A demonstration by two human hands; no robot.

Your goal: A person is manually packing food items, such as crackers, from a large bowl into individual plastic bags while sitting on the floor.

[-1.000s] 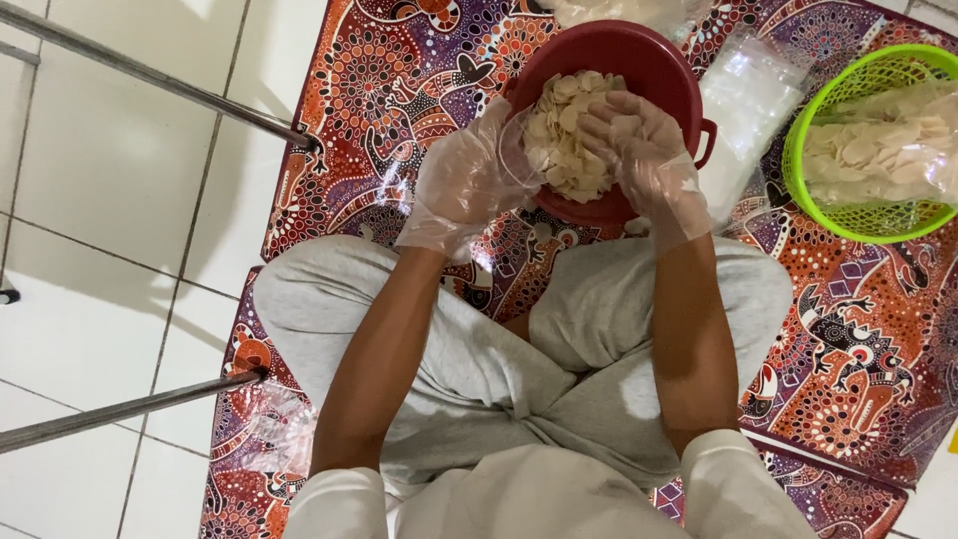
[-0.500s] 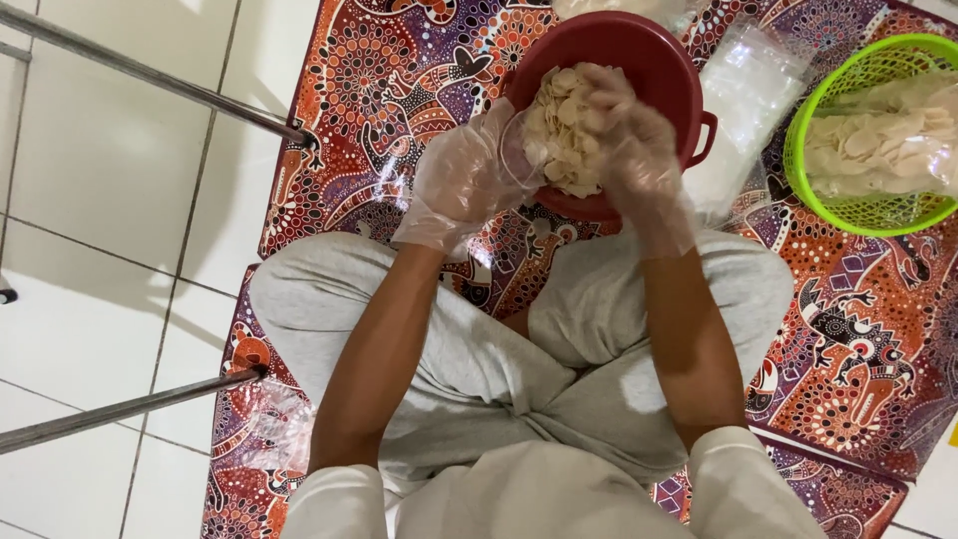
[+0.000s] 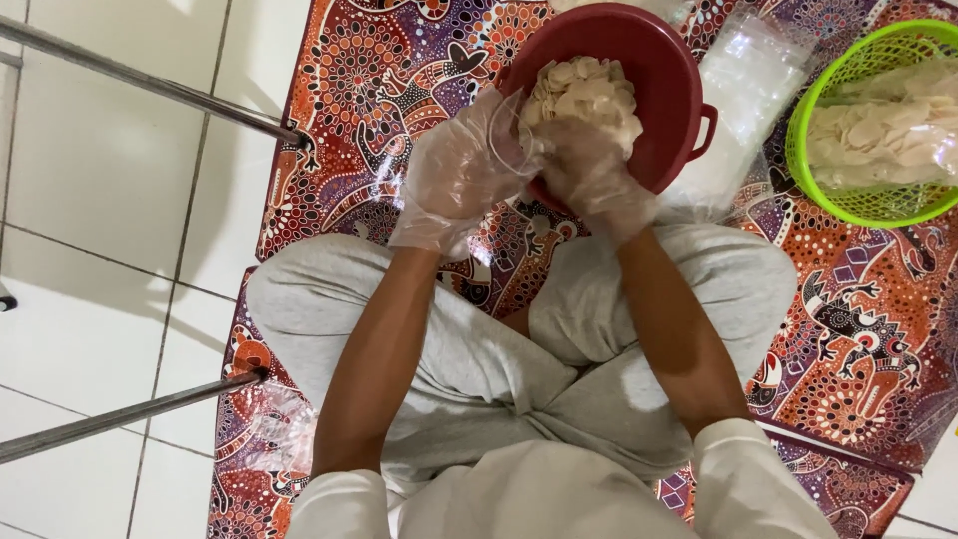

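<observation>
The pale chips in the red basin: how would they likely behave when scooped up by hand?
The chips look thin and curled, so probably light and brittle, apt to snap if squeezed. They lie in a loose heap in the red basin, so some would likely spill from a grasp. The thin plastic gloves on the left hand and right hand may slip on them.

left hand [image 3: 461, 175]: gloved, fingers curled | right hand [image 3: 591, 172]: gloved, cupped | both forearms extended forward, hands close together
</observation>
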